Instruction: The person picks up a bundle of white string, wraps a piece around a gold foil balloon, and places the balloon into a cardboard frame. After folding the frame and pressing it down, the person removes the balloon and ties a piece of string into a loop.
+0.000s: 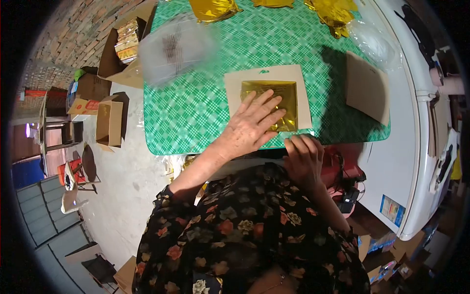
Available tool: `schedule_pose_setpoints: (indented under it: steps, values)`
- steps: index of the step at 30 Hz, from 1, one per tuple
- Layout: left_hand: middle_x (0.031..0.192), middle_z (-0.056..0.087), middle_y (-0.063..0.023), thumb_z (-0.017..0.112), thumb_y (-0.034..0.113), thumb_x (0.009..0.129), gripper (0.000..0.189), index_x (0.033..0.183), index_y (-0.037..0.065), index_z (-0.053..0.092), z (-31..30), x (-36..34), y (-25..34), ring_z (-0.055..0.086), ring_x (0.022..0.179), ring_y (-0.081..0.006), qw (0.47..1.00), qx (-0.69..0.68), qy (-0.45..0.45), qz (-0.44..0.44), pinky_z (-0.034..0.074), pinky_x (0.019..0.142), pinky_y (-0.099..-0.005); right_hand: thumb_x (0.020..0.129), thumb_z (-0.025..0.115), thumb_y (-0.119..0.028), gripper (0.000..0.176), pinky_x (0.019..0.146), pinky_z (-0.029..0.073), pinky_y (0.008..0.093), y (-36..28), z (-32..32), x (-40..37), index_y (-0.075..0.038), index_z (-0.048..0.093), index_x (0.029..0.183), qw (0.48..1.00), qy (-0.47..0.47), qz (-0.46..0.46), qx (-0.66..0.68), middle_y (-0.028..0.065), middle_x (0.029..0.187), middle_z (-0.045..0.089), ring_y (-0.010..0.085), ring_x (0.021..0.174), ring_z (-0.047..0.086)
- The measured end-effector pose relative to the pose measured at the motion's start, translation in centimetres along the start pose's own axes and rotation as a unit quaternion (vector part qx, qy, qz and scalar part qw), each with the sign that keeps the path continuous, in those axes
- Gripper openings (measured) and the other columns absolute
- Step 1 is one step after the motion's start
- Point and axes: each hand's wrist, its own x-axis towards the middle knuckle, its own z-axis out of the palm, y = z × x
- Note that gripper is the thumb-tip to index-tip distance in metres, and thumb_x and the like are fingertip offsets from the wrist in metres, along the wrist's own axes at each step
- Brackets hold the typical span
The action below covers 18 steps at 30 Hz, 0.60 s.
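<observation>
My left hand (253, 122) lies flat, fingers spread, on a folded gold foil packet (289, 93). Beneath the packet is a beige cardboard sheet (235, 88) with a small hanging slot at its far edge. The sheet rests on the green checked tablecloth (196, 117), close to the near edge. My right hand (304, 157) is at the table's edge, just below the sheet's right corner. Its fingers are curled in, and whatever they may hold is hidden.
A clear plastic bag (174, 49), blurred, is at the table's left. Gold foil packets (213, 9) line the far edge. Another cardboard sheet (367, 88) and clear plastic wrap (374, 44) are at the right, beside a white appliance (391, 166). Open cartons (108, 122) stand on the floor at left.
</observation>
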Motion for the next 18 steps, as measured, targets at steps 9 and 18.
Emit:
schedule_pose_setpoints:
  steps: [9, 18]
  values:
    - [0.152, 0.046, -0.0151, 0.076, 0.033, 0.082, 0.064, 0.138, 0.008, 0.057, 1.3, 0.2, 0.5, 0.036, 0.146, -0.0377, 0.997, 0.022, 0.058, -0.034, 0.027, 0.12, -0.0565, 0.088, 0.064, -0.021, 0.033, 0.099, 0.044, 0.0446, -0.5, 0.6, 0.4, -0.014, 0.064, 0.12, 0.999, 0.016, 0.0, -0.038, 0.0027, 0.12, 0.054, 0.0214, 0.116, 0.05]
    - [0.152, 0.044, -0.0141, 0.077, 0.036, 0.082, 0.066, 0.14, 0.013, 0.056, 0.7, 0.1, 0.1, 0.033, 0.147, -0.0386, 0.999, 0.013, 0.028, -0.032, 0.023, 0.119, -0.0616, 0.087, 0.065, -0.029, 0.039, 0.104, 0.037, 0.0494, -0.4, 1.6, -0.4, -0.016, 0.067, 0.124, 0.999, 0.009, -0.006, -0.053, 0.0075, 0.124, 0.052, 0.0268, 0.12, 0.047]
